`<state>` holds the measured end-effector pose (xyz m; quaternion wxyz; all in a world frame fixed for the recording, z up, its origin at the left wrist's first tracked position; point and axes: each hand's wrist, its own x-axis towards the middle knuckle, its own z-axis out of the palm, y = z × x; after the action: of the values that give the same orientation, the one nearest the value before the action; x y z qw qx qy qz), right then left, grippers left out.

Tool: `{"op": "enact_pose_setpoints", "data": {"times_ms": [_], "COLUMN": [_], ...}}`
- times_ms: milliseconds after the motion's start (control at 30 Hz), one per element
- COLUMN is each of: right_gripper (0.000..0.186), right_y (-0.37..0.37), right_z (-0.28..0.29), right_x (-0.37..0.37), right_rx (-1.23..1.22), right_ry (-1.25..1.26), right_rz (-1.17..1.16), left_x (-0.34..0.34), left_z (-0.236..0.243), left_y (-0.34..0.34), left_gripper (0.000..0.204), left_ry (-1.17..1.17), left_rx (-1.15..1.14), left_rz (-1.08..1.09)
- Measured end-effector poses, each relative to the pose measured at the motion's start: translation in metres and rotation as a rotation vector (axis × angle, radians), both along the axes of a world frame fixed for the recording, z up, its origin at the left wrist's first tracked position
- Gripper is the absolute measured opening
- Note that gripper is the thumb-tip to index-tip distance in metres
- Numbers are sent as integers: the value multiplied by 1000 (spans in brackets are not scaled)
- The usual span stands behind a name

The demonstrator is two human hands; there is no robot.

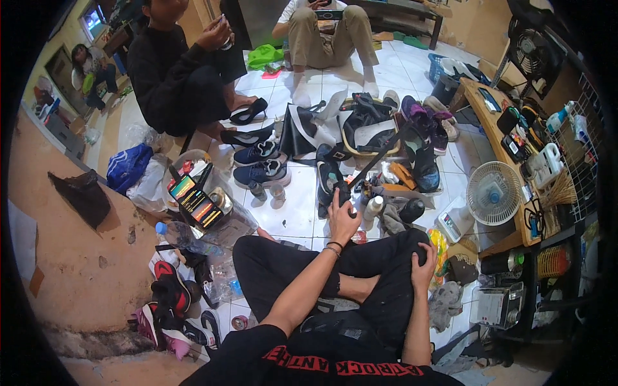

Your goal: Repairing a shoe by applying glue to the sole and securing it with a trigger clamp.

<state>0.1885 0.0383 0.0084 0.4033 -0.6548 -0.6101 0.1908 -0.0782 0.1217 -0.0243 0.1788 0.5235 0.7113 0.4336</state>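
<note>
My left hand (344, 217) is out over the floor in front of my crossed legs, its fingers closed round the dark end of a long black stick-like thing (372, 164). The far end slants up and right towards a yellowish basket (349, 143) of black and grey shoe pieces. Just left of that hand lies a dark blue shoe (329, 175); a white bottle (373, 207) stands to its right. My right hand (423, 265) lies on my right knee, fingers apart, holding nothing. Beyond the bottle are a black shoe (426, 168) and purple shoes (421, 116).
Navy sneakers (264, 172) and small jars (277, 193) sit left of centre. A lit phone (195, 201) stands over a cluttered tub. At right are a white round basket (494, 195) and a wooden bench (479, 119). Other people sit at the far side, one in black (174, 77).
</note>
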Motion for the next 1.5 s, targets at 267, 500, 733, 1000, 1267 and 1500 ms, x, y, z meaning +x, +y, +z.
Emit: {"op": "enact_pose_setpoints", "data": {"times_ms": [267, 500, 733, 1000, 1267, 1500], "right_gripper": [33, 34, 35, 36, 36, 33], "right_y": [2, 12, 6, 8, 10, 7], "right_z": [-3, 2, -12, 7, 3, 1], "right_x": [8, 0, 15, 4, 5, 5], "right_rx": [-24, -18, -30, -53, -19, -12], "right_ry": [10, 58, 31, 2, 30, 8], "right_rz": [10, 67, 38, 48, 65, 71], "left_x": [-2, -3, 20, 5, 2, -2], "left_z": [-10, -19, 8, 10, 16, 7], "left_y": [22, 44, 25, 7, 8, -3], "left_gripper": [17, 12, 14, 17, 30, 52], "left_ry": [4, -296, -186, -333, -239, -252], "left_rx": [95, 141, 58, 40, 17, 82], "left_rz": [13, 153, 31, 45, -13, -32]}}
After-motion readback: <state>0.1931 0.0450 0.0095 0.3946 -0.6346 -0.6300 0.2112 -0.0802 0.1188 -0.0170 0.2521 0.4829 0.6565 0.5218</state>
